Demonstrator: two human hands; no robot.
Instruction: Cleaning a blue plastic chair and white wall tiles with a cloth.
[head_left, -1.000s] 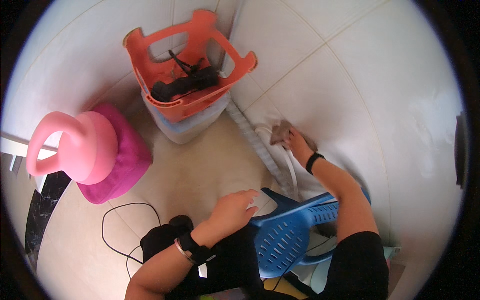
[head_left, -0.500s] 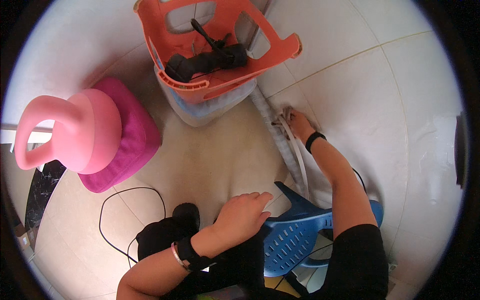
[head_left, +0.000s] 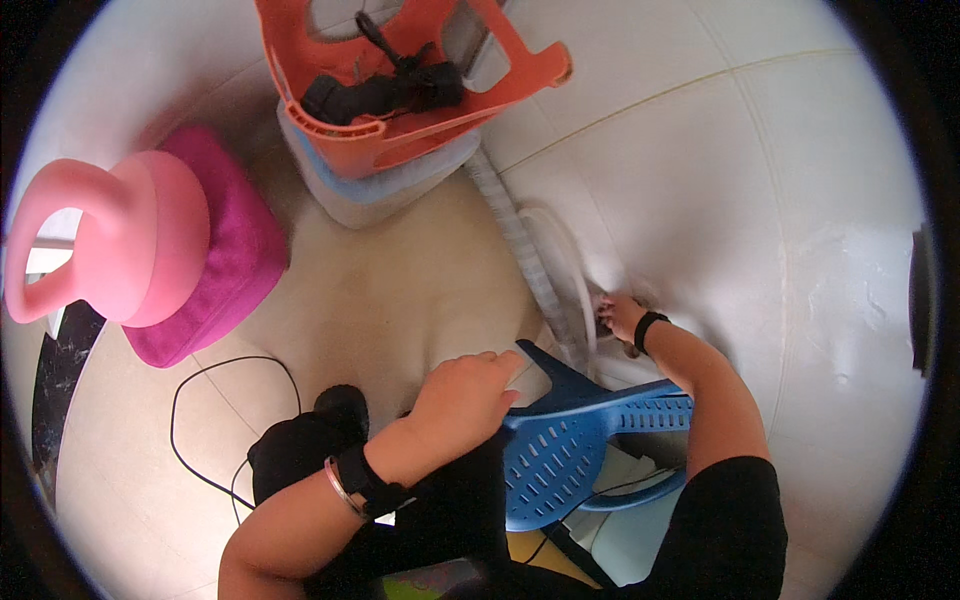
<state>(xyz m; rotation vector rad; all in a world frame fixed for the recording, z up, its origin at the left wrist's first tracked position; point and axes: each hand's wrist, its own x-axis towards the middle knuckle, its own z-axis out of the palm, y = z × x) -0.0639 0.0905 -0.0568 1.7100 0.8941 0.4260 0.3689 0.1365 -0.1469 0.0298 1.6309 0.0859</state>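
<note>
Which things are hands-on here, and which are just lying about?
In use:
- right hand
- brownish cloth against it, mostly hidden
- pale tube alongside, possibly

Lying about:
- blue plastic chair
- orange stool
- pink kettlebell-shaped thing
- magenta fabric block
- black cable

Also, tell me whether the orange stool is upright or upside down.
Upside down: the stool has its legs pointing up, black gear between them.

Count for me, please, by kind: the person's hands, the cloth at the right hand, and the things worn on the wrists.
Left hand and right hand: 2
Cloth, mostly hidden: 1
Black wristbands: 2
Bracelet: 1
Total: 6
</note>
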